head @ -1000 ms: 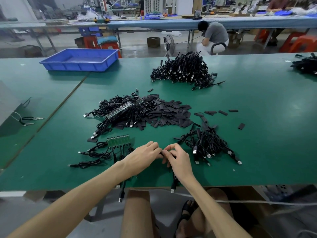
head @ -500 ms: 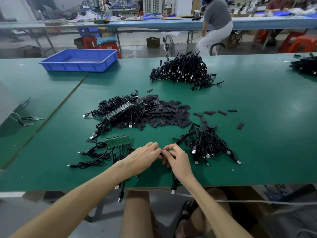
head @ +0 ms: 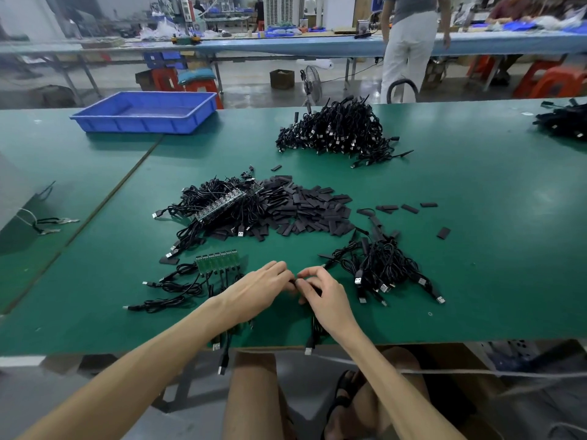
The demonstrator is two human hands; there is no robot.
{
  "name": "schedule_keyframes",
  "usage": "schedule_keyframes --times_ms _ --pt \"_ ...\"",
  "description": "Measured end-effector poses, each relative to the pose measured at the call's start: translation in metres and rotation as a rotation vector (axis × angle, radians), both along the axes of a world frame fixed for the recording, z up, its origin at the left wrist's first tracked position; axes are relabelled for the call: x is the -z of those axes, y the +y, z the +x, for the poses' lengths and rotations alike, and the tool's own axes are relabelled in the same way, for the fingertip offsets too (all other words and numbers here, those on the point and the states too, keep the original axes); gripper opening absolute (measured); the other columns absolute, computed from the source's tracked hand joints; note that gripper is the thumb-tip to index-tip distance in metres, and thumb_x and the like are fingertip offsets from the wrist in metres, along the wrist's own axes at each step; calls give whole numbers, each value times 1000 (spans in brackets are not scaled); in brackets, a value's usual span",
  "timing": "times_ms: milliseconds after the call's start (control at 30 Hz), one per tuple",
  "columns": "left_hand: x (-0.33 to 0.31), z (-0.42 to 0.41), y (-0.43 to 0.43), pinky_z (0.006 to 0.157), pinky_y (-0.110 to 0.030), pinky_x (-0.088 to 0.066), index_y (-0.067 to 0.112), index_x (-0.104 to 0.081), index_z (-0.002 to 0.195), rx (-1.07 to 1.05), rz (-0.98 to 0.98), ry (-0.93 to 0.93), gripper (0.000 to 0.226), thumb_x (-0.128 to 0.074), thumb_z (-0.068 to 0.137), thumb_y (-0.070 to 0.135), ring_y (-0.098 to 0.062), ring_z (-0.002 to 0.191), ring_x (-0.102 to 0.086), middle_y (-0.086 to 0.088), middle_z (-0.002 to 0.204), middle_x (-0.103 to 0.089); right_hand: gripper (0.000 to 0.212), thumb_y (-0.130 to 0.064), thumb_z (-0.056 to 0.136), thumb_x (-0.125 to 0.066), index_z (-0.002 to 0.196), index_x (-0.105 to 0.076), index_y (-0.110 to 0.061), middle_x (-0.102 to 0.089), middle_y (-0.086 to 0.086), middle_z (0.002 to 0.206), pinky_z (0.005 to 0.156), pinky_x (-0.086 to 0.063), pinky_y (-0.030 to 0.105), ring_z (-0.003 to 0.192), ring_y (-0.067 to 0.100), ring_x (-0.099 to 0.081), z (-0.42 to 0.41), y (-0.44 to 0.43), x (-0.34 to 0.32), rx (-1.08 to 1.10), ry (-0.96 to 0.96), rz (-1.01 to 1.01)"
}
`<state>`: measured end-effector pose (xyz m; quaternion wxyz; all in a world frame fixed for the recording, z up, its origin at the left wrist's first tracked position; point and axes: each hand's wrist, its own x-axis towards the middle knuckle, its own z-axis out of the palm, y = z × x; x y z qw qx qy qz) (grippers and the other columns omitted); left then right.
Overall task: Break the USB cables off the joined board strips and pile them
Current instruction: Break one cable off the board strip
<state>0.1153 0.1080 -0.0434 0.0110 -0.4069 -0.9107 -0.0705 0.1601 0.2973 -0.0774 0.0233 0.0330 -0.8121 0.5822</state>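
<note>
My left hand and my right hand meet fingertip to fingertip near the table's front edge, pinching a small dark piece with a cable that hangs over the edge. What lies under the palms is hidden. A green joined board strip with black USB cables attached lies just left of my left hand. A small pile of loose cables sits right of my right hand. A bigger tangle with a long board strip lies further back.
Flat black sleeves are heaped mid-table. A large cable pile sits far back, a blue tray at back left, more cables at far right. A person stands behind the table.
My hands have stayed in the same spot, fingers shifting slightly on the piece between them. The person behind the table has stood up.
</note>
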Motion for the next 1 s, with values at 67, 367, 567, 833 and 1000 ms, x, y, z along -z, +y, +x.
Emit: schedule_keyframes --times_ms 67,367,567,833,1000 --pt "-1 -3 -5 88 -34 -47 10 -56 123 -31 33 5 20 -49 105 9 -19 104 -48 -2 112 -50 9 -28 100 -66 106 -65 -20 -77 -10 87 78 -55 20 85 3 -70 0 0 0 25 11 -14" --pt "1 -1 -11 86 -34 -49 10 -55 121 -37 -2 -17 24 -53 100 0 -17 105 -46 -1 111 -49 12 -14 91 -78 86 -73 -23 -74 -10 80 74 -52 16 79 1 -68 -1 1 -3 35 3 -38" --pt "-6 0 -8 81 -37 -51 11 -55 122 -5 -46 -27 26 -53 99 0 -17 107 -44 -2 112 -47 20 -12 88 -80 81 -72 -29 -73 -13 76 72 -54 18 76 3 -68 -2 2 -2 27 8 2" --pt "-8 4 -3 78 -34 -51 8 -55 120 40 -61 21 28 -52 95 -4 -21 107 -46 -5 113 -49 22 -12 87 -81 80 -70 -30 -73 -11 76 71 -53 17 75 1 -67 -3 2 -3 30 3 4" --pt "-9 7 -1 78 -33 -50 7 -55 120 54 -58 46 25 -52 97 -1 -21 105 -46 -5 113 -49 20 -12 87 -81 81 -70 -27 -73 -10 77 71 -52 17 74 0 -66 -2 2 -3 29 5 -6"
